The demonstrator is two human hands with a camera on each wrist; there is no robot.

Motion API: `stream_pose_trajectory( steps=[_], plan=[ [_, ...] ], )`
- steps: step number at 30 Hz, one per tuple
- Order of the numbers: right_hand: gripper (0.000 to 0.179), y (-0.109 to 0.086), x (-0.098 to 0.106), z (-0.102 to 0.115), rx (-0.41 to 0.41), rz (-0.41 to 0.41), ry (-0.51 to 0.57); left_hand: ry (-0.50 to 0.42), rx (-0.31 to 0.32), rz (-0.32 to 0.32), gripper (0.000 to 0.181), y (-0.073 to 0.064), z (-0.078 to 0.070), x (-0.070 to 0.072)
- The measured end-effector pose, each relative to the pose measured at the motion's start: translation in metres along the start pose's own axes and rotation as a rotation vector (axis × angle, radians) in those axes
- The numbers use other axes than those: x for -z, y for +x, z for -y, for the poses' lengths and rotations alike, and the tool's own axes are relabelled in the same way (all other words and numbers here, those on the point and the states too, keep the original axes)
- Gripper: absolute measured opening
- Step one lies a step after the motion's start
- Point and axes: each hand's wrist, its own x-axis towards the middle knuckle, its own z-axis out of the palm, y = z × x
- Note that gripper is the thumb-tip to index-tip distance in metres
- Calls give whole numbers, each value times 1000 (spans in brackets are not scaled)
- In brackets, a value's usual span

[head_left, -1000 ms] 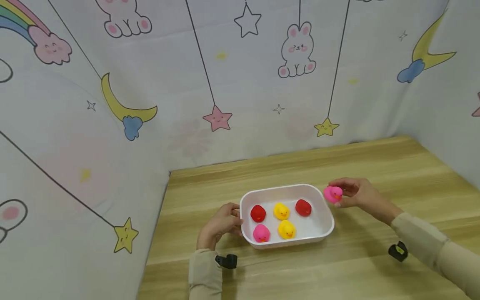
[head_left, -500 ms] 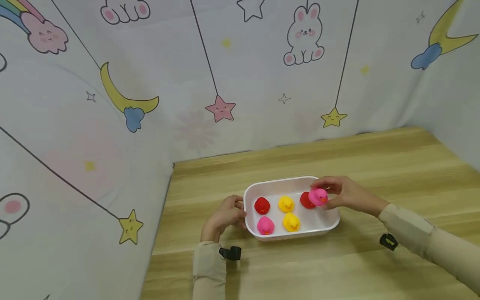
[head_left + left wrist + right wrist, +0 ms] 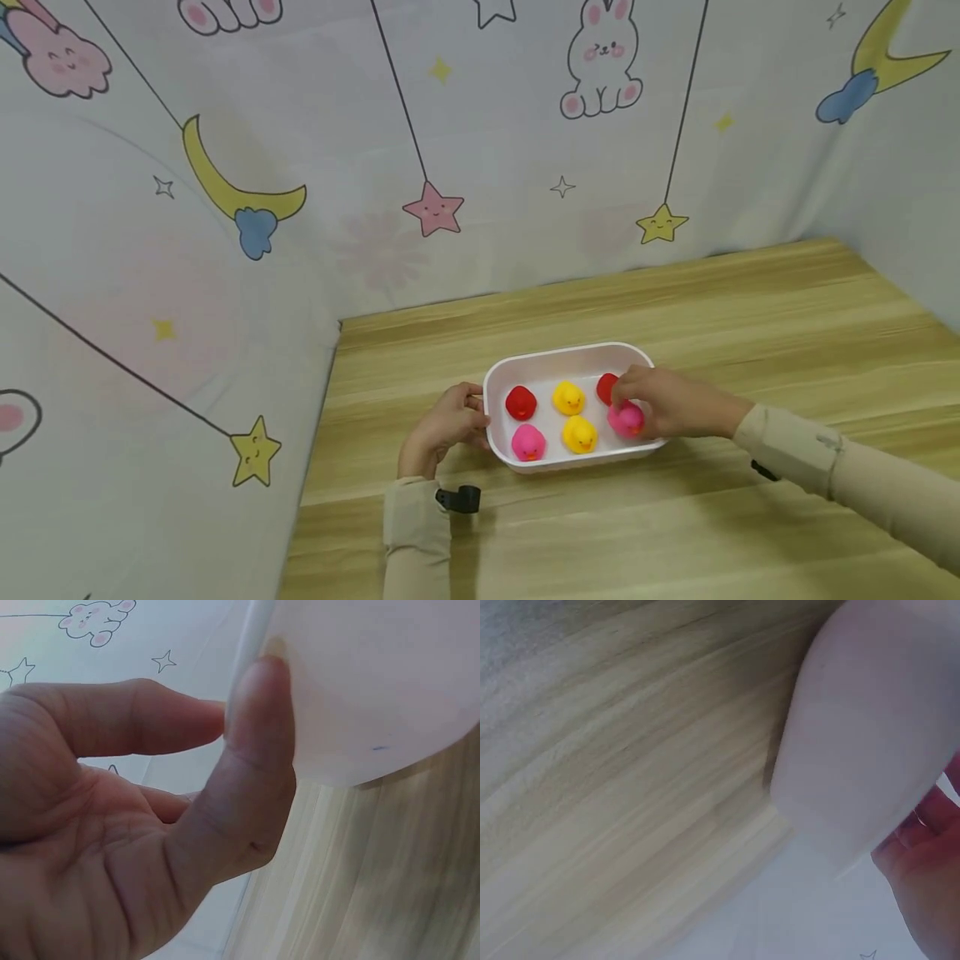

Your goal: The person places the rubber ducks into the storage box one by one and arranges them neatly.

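A white plastic tub [image 3: 555,464] sits on the table with two red rubber ducks, two yellow ones and a pink one inside. My left hand [image 3: 451,423] grips the tub's left end; in the left wrist view the fingers [image 3: 255,712] are bent at its rim and outer wall. At the tub's right end my right hand [image 3: 671,404] reaches over the rim and holds another pink rubber duck [image 3: 626,421] low inside. That duck lies in front of a red duck [image 3: 607,388], beside the front yellow duck [image 3: 580,434]. In the right wrist view, the tub wall hides most fingertips.
The wood-grain table [image 3: 600,533] extends around the tub on all sides. White fabric walls [image 3: 510,267] printed with stars, moons and rabbits rise behind and at the left and right. A black wrist-camera mount [image 3: 459,499] juts from the left sleeve.
My right hand has carried the pink duck leftward from outside the right rim, over it and down into the tub. The left hand stays at the tub's left end. The head view has shifted slightly.
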Motion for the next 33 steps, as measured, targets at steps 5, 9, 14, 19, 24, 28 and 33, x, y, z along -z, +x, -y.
stream_pose_trajectory(
  steps=[5,9,14,19,24,28,33],
  plan=[
    [27,-1,-5,-4,37,-23,-78,6,-3,3,52,0,-3,-1],
    [26,1,-5,-6,45,-11,-96,9,-3,5,50,1,-3,-1],
    [25,3,-3,-6,32,66,-61,9,13,4,49,0,-1,-1],
    [28,4,-4,-4,-3,113,-62,7,13,7,50,-3,0,-2],
    [28,9,-2,-1,20,106,-109,-17,-3,-5,51,-8,4,-1],
    [28,4,7,0,-14,40,-67,1,-20,-13,50,-9,3,-2],
    [31,-8,14,-4,-125,-94,28,96,-30,-35,53,-7,-1,-2]
  ],
)
